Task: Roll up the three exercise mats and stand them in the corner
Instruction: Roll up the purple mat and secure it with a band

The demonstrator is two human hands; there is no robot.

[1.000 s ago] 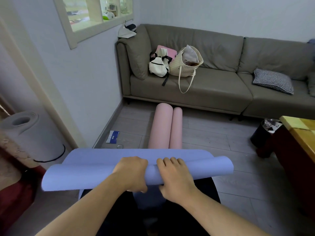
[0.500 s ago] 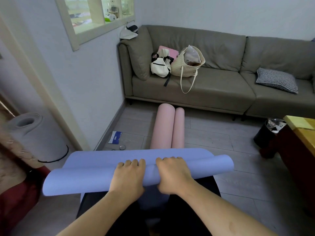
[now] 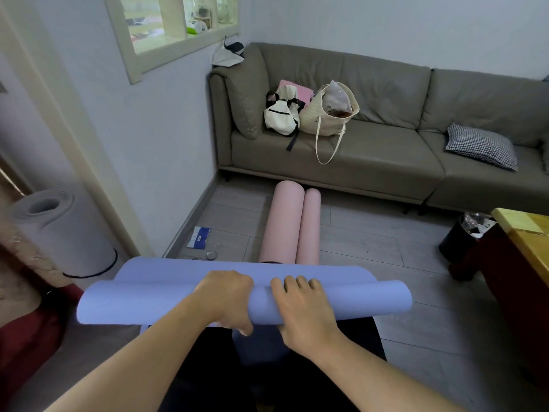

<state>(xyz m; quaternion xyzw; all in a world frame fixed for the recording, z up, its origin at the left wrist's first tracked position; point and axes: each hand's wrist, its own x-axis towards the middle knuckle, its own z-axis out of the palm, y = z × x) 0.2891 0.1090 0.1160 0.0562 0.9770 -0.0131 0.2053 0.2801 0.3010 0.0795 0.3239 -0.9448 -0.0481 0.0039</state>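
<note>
Blue mat (image 3: 166, 304) half-rolled; left hand (image 3: 227, 295) grips the roll, right hand (image 3: 303, 304) presses flat. Uneven pressure risks a loose, skewed, telescoping roll.

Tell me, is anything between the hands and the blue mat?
No. Both the left hand and the right hand are already on the rolled part of the blue mat, with nothing visible in between.

The blue mat (image 3: 166, 301) hides the left hand's (image 3: 227, 297) fingertips.

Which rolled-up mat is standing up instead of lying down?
The grey mat at the left, by the doorway, stands on end. The pink mat lies on the floor; the blue mat lies across the hands.
</note>
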